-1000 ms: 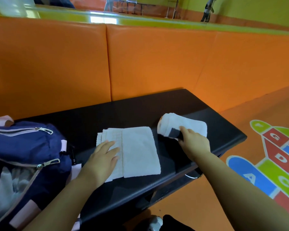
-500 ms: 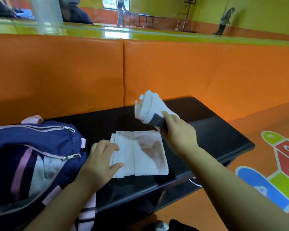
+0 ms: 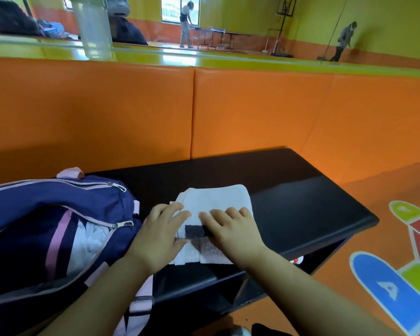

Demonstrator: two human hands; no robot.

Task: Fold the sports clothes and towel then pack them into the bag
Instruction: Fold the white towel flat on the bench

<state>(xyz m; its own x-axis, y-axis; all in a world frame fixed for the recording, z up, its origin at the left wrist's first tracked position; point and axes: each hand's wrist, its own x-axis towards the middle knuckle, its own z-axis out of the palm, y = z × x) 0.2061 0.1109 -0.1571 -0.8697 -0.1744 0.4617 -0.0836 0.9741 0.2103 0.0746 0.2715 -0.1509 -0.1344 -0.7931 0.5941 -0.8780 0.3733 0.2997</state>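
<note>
A white sock with a grey patch (image 3: pixel 216 197) lies on top of the folded white towel (image 3: pixel 192 255) on the black bench (image 3: pixel 301 207). My left hand (image 3: pixel 160 236) rests on the stack's left side with its fingers fairly straight. My right hand (image 3: pixel 233 229) lies flat on the right side, its fingers pressing the sock beside the grey patch. The navy and pink bag (image 3: pixel 46 221) sits unzipped at the left, with white clothing (image 3: pixel 90 241) showing inside.
An orange padded wall (image 3: pixel 131 112) backs the bench. To the right is orange floor with a coloured hopscotch print (image 3: pixel 410 263). The bench's right half is bare. People stand far off in the hall beyond a green ledge.
My right hand carried the sock from the bench's right, lifted it over, and laid it on the folded towel. My left hand stayed on the towel's left edge. Both hands now press the stack.
</note>
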